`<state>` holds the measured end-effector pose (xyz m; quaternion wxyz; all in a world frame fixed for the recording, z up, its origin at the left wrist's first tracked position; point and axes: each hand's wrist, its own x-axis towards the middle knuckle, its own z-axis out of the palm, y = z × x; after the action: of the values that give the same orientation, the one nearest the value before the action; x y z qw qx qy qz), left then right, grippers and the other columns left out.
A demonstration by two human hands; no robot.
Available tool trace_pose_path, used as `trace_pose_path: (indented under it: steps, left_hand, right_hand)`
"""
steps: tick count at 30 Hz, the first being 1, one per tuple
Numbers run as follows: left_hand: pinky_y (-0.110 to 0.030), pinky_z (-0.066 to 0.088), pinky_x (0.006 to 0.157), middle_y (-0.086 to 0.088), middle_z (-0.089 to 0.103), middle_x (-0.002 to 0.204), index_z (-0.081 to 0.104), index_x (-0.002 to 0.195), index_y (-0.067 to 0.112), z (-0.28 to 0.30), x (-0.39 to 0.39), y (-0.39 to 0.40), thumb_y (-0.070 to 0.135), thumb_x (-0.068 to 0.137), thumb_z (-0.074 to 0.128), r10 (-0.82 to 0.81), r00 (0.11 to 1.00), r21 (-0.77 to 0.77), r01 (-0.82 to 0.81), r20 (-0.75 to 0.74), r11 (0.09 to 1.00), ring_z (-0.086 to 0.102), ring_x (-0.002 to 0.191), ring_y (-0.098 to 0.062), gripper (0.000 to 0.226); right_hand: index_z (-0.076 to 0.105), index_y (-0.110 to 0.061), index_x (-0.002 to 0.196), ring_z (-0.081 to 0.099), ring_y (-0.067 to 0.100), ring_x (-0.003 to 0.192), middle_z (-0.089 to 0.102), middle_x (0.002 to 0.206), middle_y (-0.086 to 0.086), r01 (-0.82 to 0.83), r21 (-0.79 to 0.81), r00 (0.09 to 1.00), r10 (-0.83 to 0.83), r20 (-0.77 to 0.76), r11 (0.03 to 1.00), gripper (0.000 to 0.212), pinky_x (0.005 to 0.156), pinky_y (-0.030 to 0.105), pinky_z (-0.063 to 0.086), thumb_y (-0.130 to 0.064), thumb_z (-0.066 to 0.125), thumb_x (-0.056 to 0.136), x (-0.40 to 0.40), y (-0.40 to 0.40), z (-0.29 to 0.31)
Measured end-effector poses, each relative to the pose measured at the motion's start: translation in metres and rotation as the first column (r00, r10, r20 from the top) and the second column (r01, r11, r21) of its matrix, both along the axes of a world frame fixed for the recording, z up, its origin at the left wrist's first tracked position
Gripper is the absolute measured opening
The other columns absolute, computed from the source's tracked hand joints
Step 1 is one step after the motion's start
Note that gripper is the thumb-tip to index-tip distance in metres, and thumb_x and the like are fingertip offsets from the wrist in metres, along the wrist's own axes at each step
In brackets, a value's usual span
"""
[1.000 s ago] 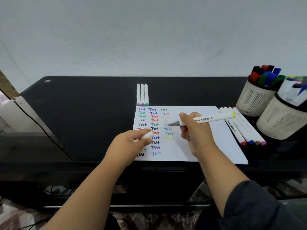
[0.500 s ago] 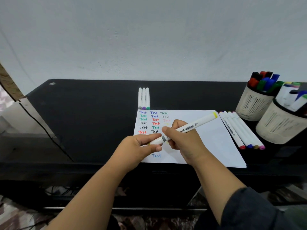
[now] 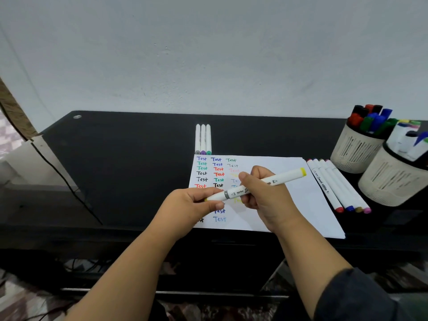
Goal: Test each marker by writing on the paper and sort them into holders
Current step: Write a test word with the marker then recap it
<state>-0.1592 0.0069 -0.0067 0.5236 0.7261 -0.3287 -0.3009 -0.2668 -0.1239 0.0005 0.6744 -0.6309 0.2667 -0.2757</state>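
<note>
A white marker with yellow ends is held level above the white paper, which carries rows of coloured "Test" words. My right hand grips the marker's barrel. My left hand pinches the cap at its left end, seated against the grey band. Several white markers lie in a row right of the paper. Three more markers lie side by side beyond the paper's top left corner.
Two cream slotted holders stand at the right of the black table: the far holder has dark-capped markers, the near holder has white ones. A grey wall rises behind. A cable hangs off the left edge.
The uncapped marker left the paper and swung toward my left hand. The cap in my left hand has gone onto its tip; both hands now hold it together.
</note>
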Motion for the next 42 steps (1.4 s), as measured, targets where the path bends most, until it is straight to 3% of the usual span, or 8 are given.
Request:
trace_pose_path:
  steps: [6, 13, 20, 23, 27, 31, 36, 42]
  left_hand:
    - [-0.023, 0.053, 0.08, 0.018, 0.071, 0.093, 0.073, 0.101, 0.029, -0.001, -0.001, 0.001, 0.026, 0.077, 0.074, -0.033, 0.999, 0.071, 0.034, -0.019, 0.997, 0.065, 0.092, -0.007, 0.024]
    - [-0.015, 0.053, 0.067, 0.019, 0.071, 0.088, 0.072, 0.101, 0.029, 0.005, -0.002, 0.002, 0.021, 0.081, 0.071, -0.008, 0.999, 0.073, 0.012, -0.054, 0.997, 0.066, 0.086, -0.005, 0.021]
    - [-0.024, 0.046, 0.065, -0.002, 0.068, 0.085, 0.062, 0.066, 0.051, 0.025, -0.011, 0.005, 0.026, 0.084, 0.069, 0.128, 0.99, 0.046, -0.13, 0.053, 0.99, 0.054, 0.076, -0.014, 0.031]
    - [-0.036, 0.049, 0.073, -0.009, 0.07, 0.097, 0.066, 0.081, 0.047, 0.031, -0.016, 0.007, 0.028, 0.084, 0.068, 0.118, 0.992, 0.043, -0.12, 0.051, 0.992, 0.057, 0.076, -0.017, 0.019]
    - [-0.031, 0.049, 0.066, -0.006, 0.07, 0.092, 0.07, 0.101, 0.036, 0.04, -0.027, -0.001, 0.031, 0.083, 0.069, 0.099, 0.994, 0.019, -0.1, 0.049, 0.995, 0.056, 0.074, -0.017, 0.018]
    - [-0.018, 0.042, 0.057, -0.002, 0.067, 0.088, 0.068, 0.107, 0.036, 0.057, -0.037, -0.018, 0.031, 0.084, 0.068, 0.038, 0.996, -0.029, -0.036, 0.081, 0.999, 0.05, 0.068, -0.011, 0.024]
    - [-0.002, 0.035, 0.07, 0.037, 0.056, 0.101, 0.053, 0.125, 0.044, 0.069, -0.054, -0.049, 0.043, 0.088, 0.057, -0.163, 0.979, -0.09, 0.174, 0.119, 0.981, 0.048, 0.087, 0.028, 0.037]
    - [-0.025, 0.028, 0.1, 0.016, 0.041, 0.144, 0.04, 0.14, 0.039, 0.042, -0.072, -0.11, 0.054, 0.092, 0.044, -0.274, 0.947, 0.122, 0.256, 0.169, 0.959, 0.037, 0.133, -0.01, 0.05]
  right_hand:
    - [0.029, -0.014, 0.059, 0.047, 0.004, 0.042, 0.055, 0.047, -0.01, -0.03, 0.054, 0.999, 0.031, -0.017, 0.998, 0.041, 0.046, 0.019, 0.036, -0.005, 0.048, 0.095, 0.003, 0.003, 0.001]
    - [0.035, -0.014, 0.059, 0.045, 0.01, 0.046, 0.052, 0.045, -0.007, 0.02, 0.076, 0.999, -0.017, -0.033, 0.997, 0.04, 0.047, 0.02, 0.036, -0.015, 0.055, 0.093, 0.004, 0.009, 0.004]
    - [0.041, -0.016, 0.087, 0.043, 0.013, 0.051, 0.062, 0.064, 0.006, 0.239, 0.262, 0.946, -0.285, 0.156, 0.935, 0.021, 0.051, 0.024, 0.036, -0.018, 0.062, 0.09, -0.007, 0.008, 0.02]
    - [0.041, -0.026, 0.091, 0.047, 0.006, 0.06, 0.056, 0.073, -0.003, 0.33, -0.147, 0.943, -0.318, 0.103, 0.932, 0.029, 0.062, 0.022, 0.038, -0.007, 0.063, 0.087, -0.02, 0.006, 0.023]
    - [0.059, -0.027, 0.122, 0.034, 0.005, 0.088, 0.036, 0.1, -0.004, 0.118, -0.891, 0.924, -0.376, -0.063, 0.438, 0.045, 0.071, 0.011, 0.035, -0.007, 0.065, 0.083, -0.033, 0.006, 0.022]
    - [0.073, -0.009, 0.09, 0.052, 0.031, 0.075, 0.053, 0.095, 0.017, 0.138, -0.988, 0.89, -0.448, 0.09, 0.075, 0.02, 0.053, 0.032, 0.046, -0.001, 0.073, 0.072, -0.043, -0.01, 0.029]
    - [0.069, -0.002, 0.096, 0.056, 0.031, 0.069, 0.057, 0.093, 0.018, 0.187, -0.976, 0.83, -0.549, 0.097, 0.111, 0.02, 0.05, 0.028, 0.043, -0.001, 0.059, 0.079, -0.078, -0.042, 0.046]
    - [0.056, -0.007, 0.119, 0.04, 0.0, 0.099, 0.042, 0.118, -0.003, 0.399, -0.851, 0.76, -0.643, 0.098, 0.342, 0.026, 0.076, -0.001, 0.035, -0.003, 0.05, 0.094, -0.129, -0.08, 0.056]
